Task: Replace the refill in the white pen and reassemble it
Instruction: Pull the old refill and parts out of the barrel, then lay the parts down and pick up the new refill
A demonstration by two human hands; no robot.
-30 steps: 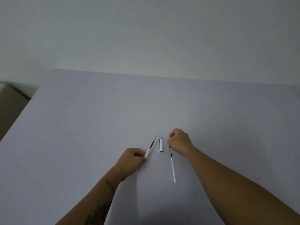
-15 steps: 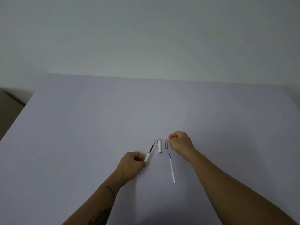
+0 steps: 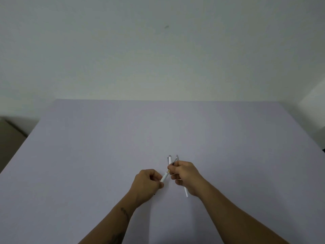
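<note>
My left hand (image 3: 147, 182) grips the white pen barrel (image 3: 164, 177), which points up and to the right. A thin dark refill (image 3: 173, 163) sticks out of the barrel's front end, and my right hand (image 3: 186, 175) pinches it between thumb and fingertip. The white pen cap (image 3: 169, 160) lies on the table just beyond my hands. A small grey tip piece (image 3: 177, 157) lies to its right. A loose white refill (image 3: 185, 192) rests on the table, its upper part hidden under my right hand.
The work surface is a pale lilac table (image 3: 88, 164) against a plain wall. Its left edge drops off beside a brown box-like shape (image 3: 8, 134) at the far left.
My right hand left the small grey piece on the table and moved left, closing on the refill sticking out of the barrel. My left hand brought the barrel a little right.
</note>
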